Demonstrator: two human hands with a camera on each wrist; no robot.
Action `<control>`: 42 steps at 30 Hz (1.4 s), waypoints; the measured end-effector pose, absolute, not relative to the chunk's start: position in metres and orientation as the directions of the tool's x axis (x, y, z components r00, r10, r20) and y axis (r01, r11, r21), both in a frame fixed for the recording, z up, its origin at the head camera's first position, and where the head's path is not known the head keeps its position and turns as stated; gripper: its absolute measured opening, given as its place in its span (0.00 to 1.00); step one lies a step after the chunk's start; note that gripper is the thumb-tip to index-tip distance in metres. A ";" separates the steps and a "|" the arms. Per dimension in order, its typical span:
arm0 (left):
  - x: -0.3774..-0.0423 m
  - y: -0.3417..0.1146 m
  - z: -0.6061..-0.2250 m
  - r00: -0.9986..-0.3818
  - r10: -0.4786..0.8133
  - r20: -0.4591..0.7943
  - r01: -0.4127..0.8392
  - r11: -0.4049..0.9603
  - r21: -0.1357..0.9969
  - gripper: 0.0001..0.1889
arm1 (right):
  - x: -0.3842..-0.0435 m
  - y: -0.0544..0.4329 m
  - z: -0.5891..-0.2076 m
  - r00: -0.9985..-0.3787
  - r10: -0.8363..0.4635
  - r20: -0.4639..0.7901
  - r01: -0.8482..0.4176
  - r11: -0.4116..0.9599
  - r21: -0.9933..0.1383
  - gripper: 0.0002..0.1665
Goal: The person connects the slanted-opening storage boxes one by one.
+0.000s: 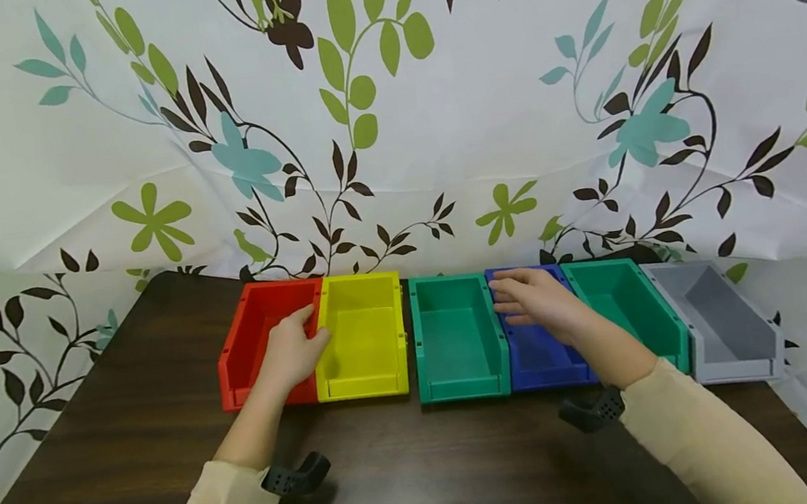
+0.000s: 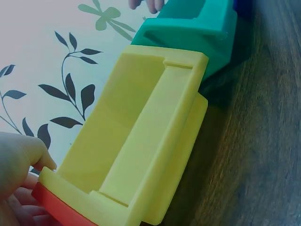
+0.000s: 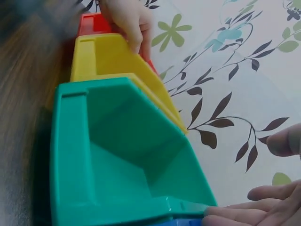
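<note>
A red bin [image 1: 261,320] and a yellow bin [image 1: 364,337] stand side by side at the left of a row. My left hand [image 1: 289,354] is over their adjoining walls, thumb on the yellow side and fingers inside the red bin. In the left wrist view, the left hand [image 2: 21,174] pinches the walls at the yellow rim. Farther right are a green bin [image 1: 459,337] and a blue bin [image 1: 540,353]. My right hand [image 1: 542,302] is above the blue bin, fingers extended and thumb apart. Its fingertips [image 3: 214,214] overlap the green bin's rim in the right wrist view.
A second green bin [image 1: 625,305] and a grey bin [image 1: 728,313] continue the row rightward. A narrow gap separates the yellow bin from the first green one. The dark wooden table [image 1: 415,469] extends in front, and a leaf-patterned white sheet [image 1: 437,155] hangs close behind.
</note>
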State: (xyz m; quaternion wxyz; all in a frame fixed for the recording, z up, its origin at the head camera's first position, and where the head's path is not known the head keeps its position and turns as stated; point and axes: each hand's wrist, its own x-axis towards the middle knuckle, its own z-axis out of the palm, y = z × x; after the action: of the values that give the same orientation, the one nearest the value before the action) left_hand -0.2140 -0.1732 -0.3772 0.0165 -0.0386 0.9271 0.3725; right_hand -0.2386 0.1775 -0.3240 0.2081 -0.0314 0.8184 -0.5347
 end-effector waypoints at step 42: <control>-0.202 -0.191 -0.392 -0.994 -0.106 -0.041 -0.096 0.591 0.801 0.28 | -0.263 0.158 -0.339 -0.935 -0.169 -0.312 0.122 0.672 -0.730 0.34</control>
State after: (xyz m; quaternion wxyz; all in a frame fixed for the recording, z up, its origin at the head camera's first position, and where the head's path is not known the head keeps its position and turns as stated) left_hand -0.2024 -0.1912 -0.3919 -0.0055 -0.0567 0.8918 0.4489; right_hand -0.2625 0.1576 -0.3392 0.1800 -0.0131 0.8965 -0.4046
